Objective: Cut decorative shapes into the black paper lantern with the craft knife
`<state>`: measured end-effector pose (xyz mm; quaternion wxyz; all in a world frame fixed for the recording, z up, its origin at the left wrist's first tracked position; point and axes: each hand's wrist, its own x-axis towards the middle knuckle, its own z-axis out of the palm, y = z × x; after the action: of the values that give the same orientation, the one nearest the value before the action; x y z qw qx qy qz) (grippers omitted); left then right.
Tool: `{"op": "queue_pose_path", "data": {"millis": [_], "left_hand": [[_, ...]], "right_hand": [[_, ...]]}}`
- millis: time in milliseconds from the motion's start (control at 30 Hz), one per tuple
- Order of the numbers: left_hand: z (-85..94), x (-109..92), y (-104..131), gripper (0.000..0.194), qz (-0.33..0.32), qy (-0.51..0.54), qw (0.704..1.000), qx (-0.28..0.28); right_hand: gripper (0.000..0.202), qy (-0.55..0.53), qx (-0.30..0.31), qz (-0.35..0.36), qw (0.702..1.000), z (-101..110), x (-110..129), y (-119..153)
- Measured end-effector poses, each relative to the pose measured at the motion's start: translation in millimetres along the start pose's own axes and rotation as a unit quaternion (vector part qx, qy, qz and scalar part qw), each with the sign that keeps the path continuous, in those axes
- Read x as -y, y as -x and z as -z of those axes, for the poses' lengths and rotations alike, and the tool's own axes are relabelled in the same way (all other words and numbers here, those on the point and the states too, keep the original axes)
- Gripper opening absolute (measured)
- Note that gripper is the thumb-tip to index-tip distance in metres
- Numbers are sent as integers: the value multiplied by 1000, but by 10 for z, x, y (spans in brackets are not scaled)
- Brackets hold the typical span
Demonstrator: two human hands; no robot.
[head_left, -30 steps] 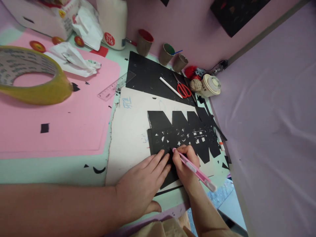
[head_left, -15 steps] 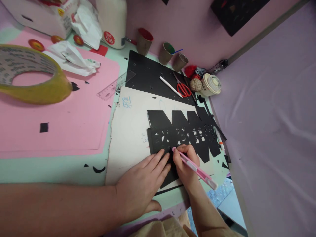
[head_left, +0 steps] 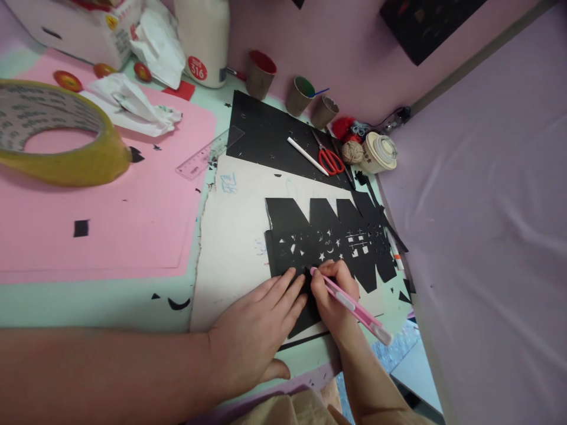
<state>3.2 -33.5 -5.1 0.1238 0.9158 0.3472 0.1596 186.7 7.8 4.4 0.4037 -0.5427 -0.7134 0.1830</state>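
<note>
Gripping a pink pen-like tool (head_left: pixel 352 304) between thumb and fingers, the right hand (head_left: pixel 333 292) brings its tip to the cut black paper (head_left: pixel 325 219); whether the tip touches is too small to tell. The left hand (head_left: pixel 252 330) lies flat, its fingers stretched out upon the same paper and holding nothing. This paper, with small moons, stars and squares cut out of it, rests on a white board (head_left: pixel 234 236) at the near edge of the counter (head_left: pixel 128 307).

Behind the work stand three brown cups in a row. The first cup (head_left: pixel 259 82) is red on its inside; the second cup (head_left: pixel 297 104) is green inside, and a blue stick (head_left: pixel 321 92) leans out of its rim. What the third cup (head_left: pixel 323 115) contains, one cannot tell. To their right, beside a ball of twine (head_left: pixel 352 152), a pale cup (head_left: pixel 372 158) is covered by a lid, so its contents are hidden. A large white bottle (head_left: pixel 202 35) stands left of the row; its top is out of view.
</note>
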Motion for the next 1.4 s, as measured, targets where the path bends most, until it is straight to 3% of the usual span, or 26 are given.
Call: {"op": "queue_pose_path", "data": {"millis": [200,400,467,600,700,900,1400], "left_hand": [[29,-2,-10,100,-2,-1,1000,8],[72,25,-10,97,-14,-9,1000,-5],[76,38,-9,95,-23,-16,1000,-10],[73,53,-3,90,-33,-29,999,-8],[79,53,-3,87,-33,-32,999,3],[90,55,-33,86,-29,-26,999,22],[101,47,-22,85,-31,-33,999,12]], "right_hand": [[20,0,4,-8,1000,-7,-7,15],[13,-81,-17,-31,996,86,-25,-15],[10,-99,19,-32,994,180,-77,-99],[10,-91,151,-41,983,329,-226,-319],[12,-153,191,-7,970,332,-316,-395],[17,-182,188,33,965,291,-388,-326],[16,-171,207,37,963,300,-408,-330]]}}
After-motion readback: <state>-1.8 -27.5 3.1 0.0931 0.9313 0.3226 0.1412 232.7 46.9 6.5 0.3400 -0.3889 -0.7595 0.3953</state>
